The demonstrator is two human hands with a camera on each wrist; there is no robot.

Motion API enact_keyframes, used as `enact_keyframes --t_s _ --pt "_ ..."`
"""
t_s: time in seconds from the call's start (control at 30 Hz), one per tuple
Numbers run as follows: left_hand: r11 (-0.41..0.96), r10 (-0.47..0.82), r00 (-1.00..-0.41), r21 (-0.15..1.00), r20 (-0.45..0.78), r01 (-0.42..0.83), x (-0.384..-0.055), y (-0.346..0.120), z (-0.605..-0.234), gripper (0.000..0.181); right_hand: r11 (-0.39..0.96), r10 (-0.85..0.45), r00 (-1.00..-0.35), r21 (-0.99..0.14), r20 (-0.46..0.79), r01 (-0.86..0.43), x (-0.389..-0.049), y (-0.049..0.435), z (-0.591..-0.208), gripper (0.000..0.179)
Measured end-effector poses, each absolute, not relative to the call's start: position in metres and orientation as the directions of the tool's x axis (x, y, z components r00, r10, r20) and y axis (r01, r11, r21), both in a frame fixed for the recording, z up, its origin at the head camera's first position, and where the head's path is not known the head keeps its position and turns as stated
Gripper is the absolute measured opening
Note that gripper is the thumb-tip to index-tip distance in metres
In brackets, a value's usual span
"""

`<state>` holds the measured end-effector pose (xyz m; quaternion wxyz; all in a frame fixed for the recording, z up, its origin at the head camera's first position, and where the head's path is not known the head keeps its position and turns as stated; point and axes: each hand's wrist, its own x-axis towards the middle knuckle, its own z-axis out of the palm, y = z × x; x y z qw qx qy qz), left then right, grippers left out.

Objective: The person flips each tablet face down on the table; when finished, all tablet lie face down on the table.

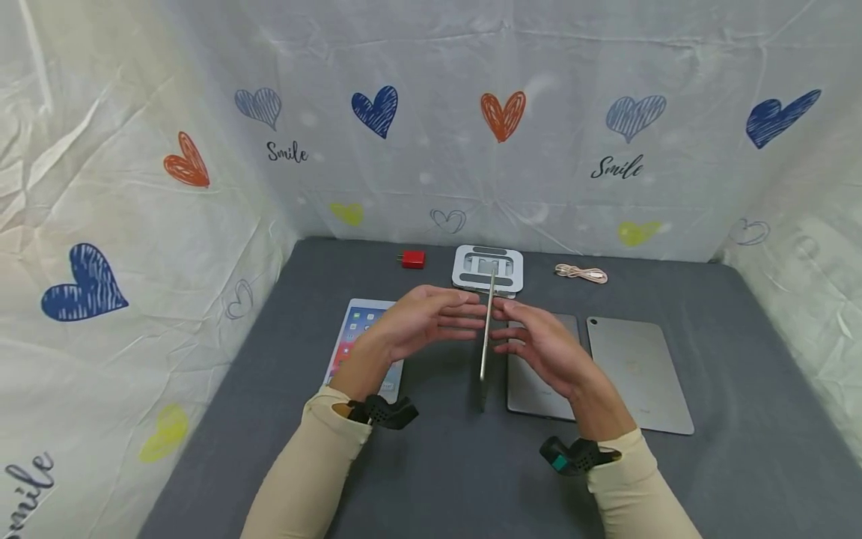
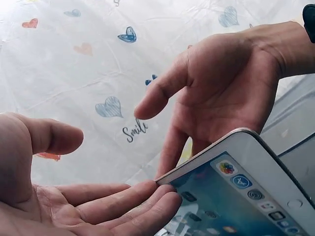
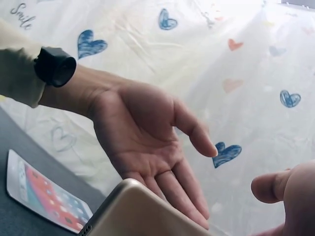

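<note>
A tablet stands on edge between my two hands, its thin side toward the head camera. Its lit screen faces my left hand, whose straight fingers touch the glass near the upper edge. On the other face, a gold-coloured back, lie the extended fingers of my right hand. Both thumbs stick up apart from the tablet. Under my left wrist lies a white tablet with its screen lit. Below the right hand, a grey tablet rests face down, partly covered by that hand.
Another grey tablet lies face down at the right. Along the back of the dark table are a red charger plug, a silver folding stand and a bundled pale cable. A heart-patterned cloth hangs behind.
</note>
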<state>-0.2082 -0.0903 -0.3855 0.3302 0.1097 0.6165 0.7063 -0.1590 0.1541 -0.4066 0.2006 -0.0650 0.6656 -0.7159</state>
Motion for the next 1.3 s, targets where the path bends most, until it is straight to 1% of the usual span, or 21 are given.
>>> enact_keyframes --t_s 0.2,0.53,0.63,0.73,0.83,1.0,1.2,1.3 --pt "-0.010 0.577 -0.766 0.936 -0.282 -0.352 -0.211 -0.108 -0.385 0.047 -0.044 -0.403 -0.893 -0.970 -0.202 0.239 -0.160 0.154 -0.419 0.064" --pt "0.015 0.522 -0.774 0.911 -0.359 -0.412 -0.220 -0.130 -0.396 0.051 -0.046 -0.399 -0.870 -0.942 -0.289 0.333 -0.157 0.161 -0.448 0.066" --pt "0.035 0.499 -0.771 0.898 -0.396 -0.438 -0.222 -0.134 -0.402 0.052 -0.052 -0.403 -0.861 -0.932 -0.310 0.360 -0.155 0.162 -0.455 0.066" --pt "0.060 0.494 -0.756 0.884 -0.430 -0.463 -0.224 -0.139 -0.408 0.053 -0.056 -0.404 -0.856 -0.926 -0.322 0.374 -0.153 0.162 -0.460 0.066" --pt "0.090 0.484 -0.742 0.870 -0.464 -0.485 -0.225 -0.145 -0.415 0.055 -0.058 -0.400 -0.856 -0.923 -0.327 0.380 -0.152 0.161 -0.464 0.066" --pt "0.127 0.448 -0.736 0.851 -0.507 -0.509 -0.224 -0.156 -0.427 0.055 -0.049 -0.398 -0.858 -0.927 -0.324 0.372 -0.152 0.157 -0.465 0.067" --pt "0.134 0.439 -0.717 0.829 -0.541 -0.543 -0.225 -0.163 -0.439 0.057 -0.009 -0.408 -0.857 -0.937 -0.314 0.348 -0.151 0.157 -0.465 0.068" --pt "0.135 0.436 -0.716 0.826 -0.545 -0.547 -0.226 -0.160 -0.444 0.057 -0.004 -0.391 -0.861 -0.935 -0.325 0.355 -0.150 0.159 -0.466 0.067"
